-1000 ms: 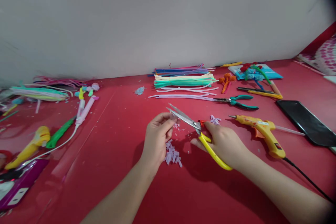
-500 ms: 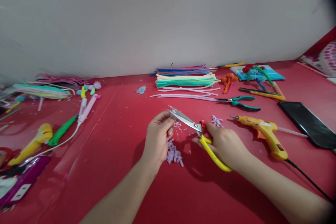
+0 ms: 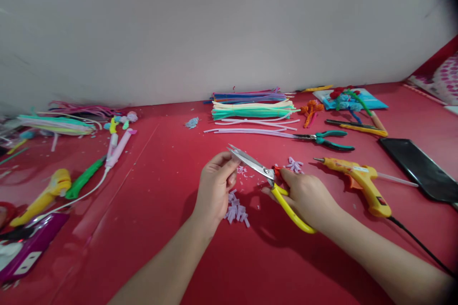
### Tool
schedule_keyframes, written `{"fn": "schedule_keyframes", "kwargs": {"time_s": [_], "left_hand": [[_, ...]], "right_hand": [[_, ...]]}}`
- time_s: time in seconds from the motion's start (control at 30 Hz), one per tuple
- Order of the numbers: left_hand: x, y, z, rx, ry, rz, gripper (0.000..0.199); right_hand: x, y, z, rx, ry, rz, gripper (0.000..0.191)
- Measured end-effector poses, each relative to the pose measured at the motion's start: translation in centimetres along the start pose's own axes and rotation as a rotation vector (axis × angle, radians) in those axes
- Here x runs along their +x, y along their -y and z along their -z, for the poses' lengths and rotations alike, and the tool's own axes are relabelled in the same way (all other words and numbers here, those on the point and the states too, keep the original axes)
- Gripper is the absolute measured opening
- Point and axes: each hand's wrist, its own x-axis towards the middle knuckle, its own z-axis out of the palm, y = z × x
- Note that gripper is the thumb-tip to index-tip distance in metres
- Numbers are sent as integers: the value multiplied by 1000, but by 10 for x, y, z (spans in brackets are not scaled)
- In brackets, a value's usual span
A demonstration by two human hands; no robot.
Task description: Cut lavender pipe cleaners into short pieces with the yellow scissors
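Observation:
My right hand (image 3: 307, 195) is wrapped round the yellow and red handles of the scissors (image 3: 252, 161), whose blades point up and to the left. The blades lie nearly together, their tips at the fingertips of my left hand (image 3: 216, 181). That hand is pinched; what it holds is too small and hidden to name. Below it on the red table (image 3: 153, 248) lies a small pile of short lilac pieces (image 3: 236, 210). Fine lilac trimmings (image 3: 242, 170) are scattered behind the pile. Another cluster of lilac pieces (image 3: 295, 165) lies behind my right hand.
Bundled pipe cleaners (image 3: 254, 109) and teal pliers (image 3: 324, 139) lie at the back. On the right are a yellow glue gun (image 3: 358, 176) and a black phone (image 3: 418, 167). Leftward lie a purple power strip (image 3: 39, 243), a green tool (image 3: 84, 178) and a pink glue gun (image 3: 119, 147).
The scissor blades have drawn slightly closer together at the tips. Both hands stay in nearly the same place.

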Motion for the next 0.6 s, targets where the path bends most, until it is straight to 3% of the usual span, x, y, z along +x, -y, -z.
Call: {"fn": "schedule_keyframes", "kwargs": {"time_s": [0.47, 0.6], "left_hand": [[-1, -7, -4, 39, -28, 30, 14], [-2, -5, -4, 62, 30, 68, 15]], "right_hand": [[1, -5, 3, 6, -34, -36, 39], [2, -4, 4, 28, -35, -95, 36]]}}
